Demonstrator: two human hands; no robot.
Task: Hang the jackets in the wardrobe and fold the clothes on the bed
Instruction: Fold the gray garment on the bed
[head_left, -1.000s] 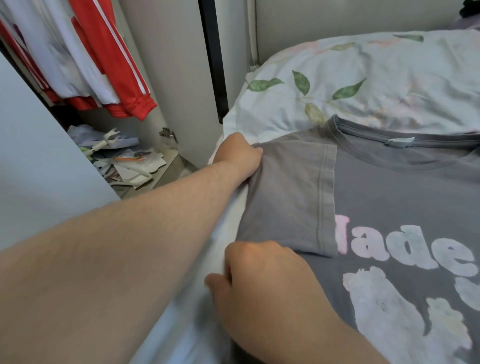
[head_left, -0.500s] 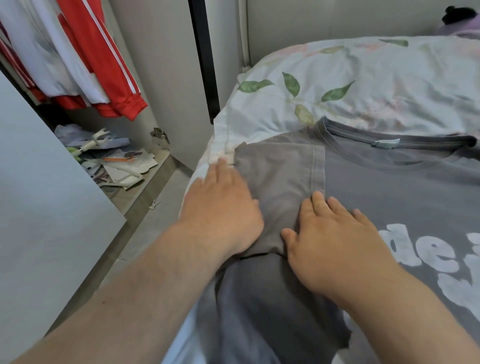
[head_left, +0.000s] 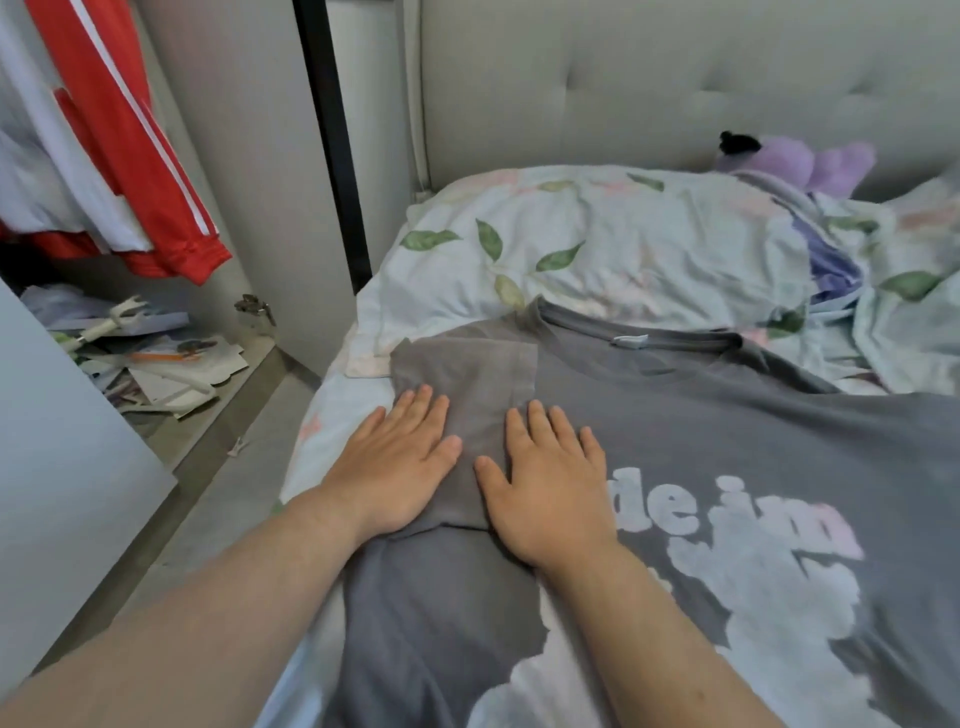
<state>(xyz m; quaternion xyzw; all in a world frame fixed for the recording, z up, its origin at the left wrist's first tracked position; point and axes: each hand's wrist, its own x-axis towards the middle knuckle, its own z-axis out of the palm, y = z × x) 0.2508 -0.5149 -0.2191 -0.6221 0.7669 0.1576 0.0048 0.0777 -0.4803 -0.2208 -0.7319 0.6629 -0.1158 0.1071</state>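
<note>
A grey T-shirt (head_left: 701, 441) with pale lettering lies spread front-up on the bed (head_left: 332, 410), its collar toward a leaf-printed pillow (head_left: 623, 249). Its sleeve (head_left: 467, 374) on the wardrobe side is folded inward over the chest. Both hands lie flat on that fold: the left hand (head_left: 395, 462) rests palm down on the shirt's outer edge, partly over the sheet, and the right hand (head_left: 545, 483) presses just beside it, where the sleeve hem meets the print. Neither grip has hold of anything; the fingers of both are straight and slightly spread, thumbs close together. To the left the wardrobe (head_left: 244, 156) stands open. Inside it a red jacket (head_left: 130, 156) with white stripes hangs next to a white garment (head_left: 36, 171); what they hang from lies out of frame. On the wardrobe's floor is a loose heap of papers (head_left: 171, 364) and flattened card, with a white plastic piece (head_left: 111, 319) lying across it. A purple plush toy (head_left: 810, 161) sits against the padded headboard (head_left: 623, 78) behind the pillow.
</note>
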